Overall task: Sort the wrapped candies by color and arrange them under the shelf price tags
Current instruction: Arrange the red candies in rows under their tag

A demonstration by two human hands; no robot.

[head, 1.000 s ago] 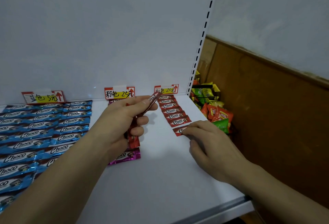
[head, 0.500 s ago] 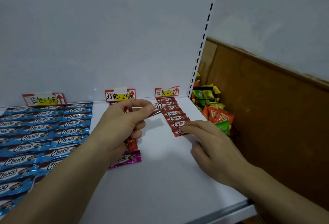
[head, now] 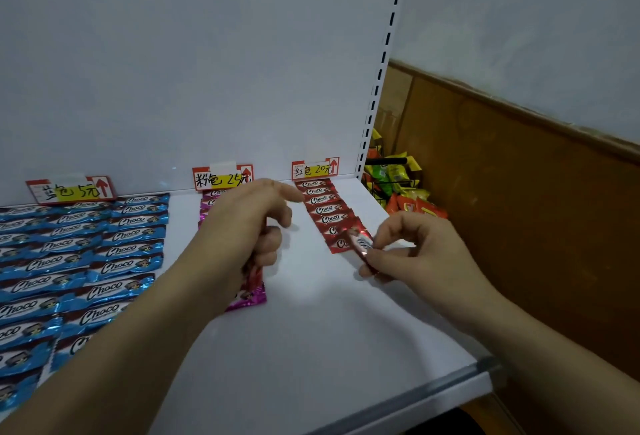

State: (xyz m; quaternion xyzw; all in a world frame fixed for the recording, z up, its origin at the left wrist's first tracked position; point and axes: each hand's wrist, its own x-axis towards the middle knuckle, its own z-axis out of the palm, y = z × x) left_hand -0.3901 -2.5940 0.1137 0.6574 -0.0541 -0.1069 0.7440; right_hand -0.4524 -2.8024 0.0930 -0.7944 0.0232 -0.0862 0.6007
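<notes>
A column of red candies (head: 323, 209) lies under the right price tag (head: 314, 168). My right hand (head: 412, 254) pinches one red candy (head: 360, 246), tilted, just above the near end of that column. My left hand (head: 247, 230) hovers over the pink candies (head: 249, 298) beneath the middle tag (head: 222, 178); its lower fingers clasp more red candies (head: 254, 273), its index finger points right. Blue candies (head: 79, 254) fill the left under the left tag (head: 71, 189).
The white shelf (head: 311, 341) ends in a metal front rim (head: 415, 393). A slotted upright (head: 379, 81) bounds its right side. Beyond it stands a basket of yellow, orange and green snack packs (head: 401, 185) against a brown wall panel.
The red candy passed from my left hand's fingertips to my right hand, which lifted off the column's end and now pinches it. My left hand's fingers have spread.
</notes>
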